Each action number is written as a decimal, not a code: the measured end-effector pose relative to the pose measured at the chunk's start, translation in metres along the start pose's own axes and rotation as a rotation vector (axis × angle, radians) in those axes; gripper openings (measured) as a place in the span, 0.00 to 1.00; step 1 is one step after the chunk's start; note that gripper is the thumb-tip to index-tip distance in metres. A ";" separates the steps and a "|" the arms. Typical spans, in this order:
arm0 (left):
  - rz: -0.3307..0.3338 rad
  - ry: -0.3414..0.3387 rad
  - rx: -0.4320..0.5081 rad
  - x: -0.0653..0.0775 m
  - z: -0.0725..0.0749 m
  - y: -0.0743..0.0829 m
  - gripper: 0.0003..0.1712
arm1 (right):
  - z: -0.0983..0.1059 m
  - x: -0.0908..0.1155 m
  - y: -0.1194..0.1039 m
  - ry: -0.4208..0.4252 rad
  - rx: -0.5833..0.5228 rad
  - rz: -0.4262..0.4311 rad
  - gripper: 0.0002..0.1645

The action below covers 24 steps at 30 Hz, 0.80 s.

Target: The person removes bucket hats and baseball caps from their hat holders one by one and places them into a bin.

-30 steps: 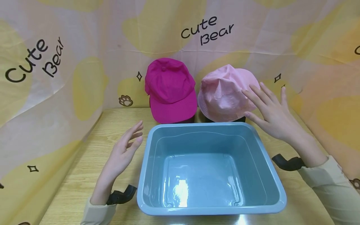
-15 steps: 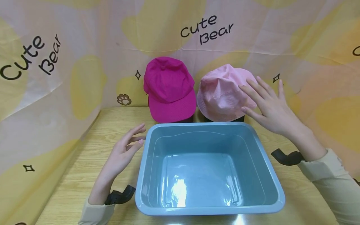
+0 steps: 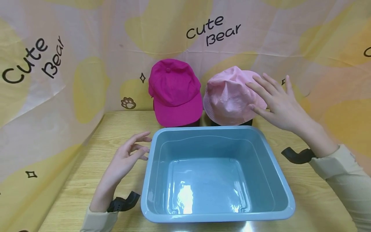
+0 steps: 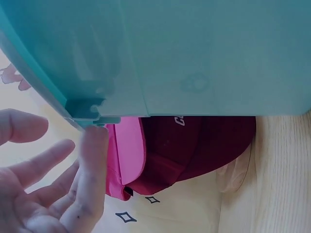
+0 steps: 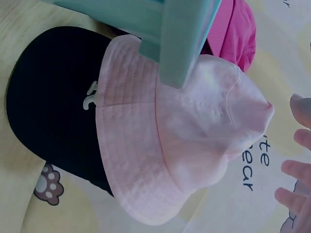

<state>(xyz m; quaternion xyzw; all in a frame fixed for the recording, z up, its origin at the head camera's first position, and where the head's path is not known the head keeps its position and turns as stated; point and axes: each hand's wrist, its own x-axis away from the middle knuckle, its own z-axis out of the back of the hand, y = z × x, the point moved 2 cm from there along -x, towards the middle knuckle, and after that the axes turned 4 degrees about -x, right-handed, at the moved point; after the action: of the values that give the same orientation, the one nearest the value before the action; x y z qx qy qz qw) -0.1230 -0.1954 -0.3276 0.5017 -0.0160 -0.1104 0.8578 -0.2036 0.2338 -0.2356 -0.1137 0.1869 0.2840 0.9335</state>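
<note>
A light blue plastic basin [image 3: 208,217] stands on the table. Beside its left rim is my left hand [image 3: 126,158], fingers loosely bent and holding nothing; in the left wrist view a fingertip [image 4: 93,138] is close under the rim, and I cannot tell whether it touches. Behind the basin, a magenta cap [image 3: 175,87] sits on a dark red cap [image 4: 189,150]. To its right, a pale pink bucket hat [image 3: 229,96] lies over a black cap [image 5: 58,102]. My right hand [image 3: 282,109] is raised at the bucket hat's right side, fingers spread and apart from it in the right wrist view.
A wooden table [image 3: 78,199] lies under everything. A printed fabric backdrop [image 3: 162,25] with "Cute Bear" lettering rises behind the hats and along both sides. Each wrist carries a black mount [image 3: 298,155]. The basin stands between the hands and in front of the hats.
My left hand has moved slightly right, closer to the basin's rim. My right hand has risen a little and shifted slightly left. The basin and hats have stayed in place.
</note>
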 end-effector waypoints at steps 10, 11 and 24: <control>0.003 -0.044 0.124 -0.001 0.000 0.001 0.26 | 0.003 -0.013 0.003 0.008 -0.014 0.011 0.38; 0.008 -0.049 0.135 -0.001 0.000 0.001 0.26 | 0.003 -0.014 0.002 0.012 -0.015 0.013 0.38; 0.025 -0.125 0.245 0.002 0.002 -0.003 0.29 | 0.009 -0.033 -0.006 0.044 -0.043 0.064 0.35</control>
<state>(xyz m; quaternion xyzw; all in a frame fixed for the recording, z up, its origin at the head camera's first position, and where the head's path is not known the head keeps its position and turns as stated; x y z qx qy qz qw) -0.1218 -0.1991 -0.3293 0.5945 -0.0892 -0.1282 0.7888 -0.2228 0.2153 -0.2132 -0.1338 0.2049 0.3152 0.9169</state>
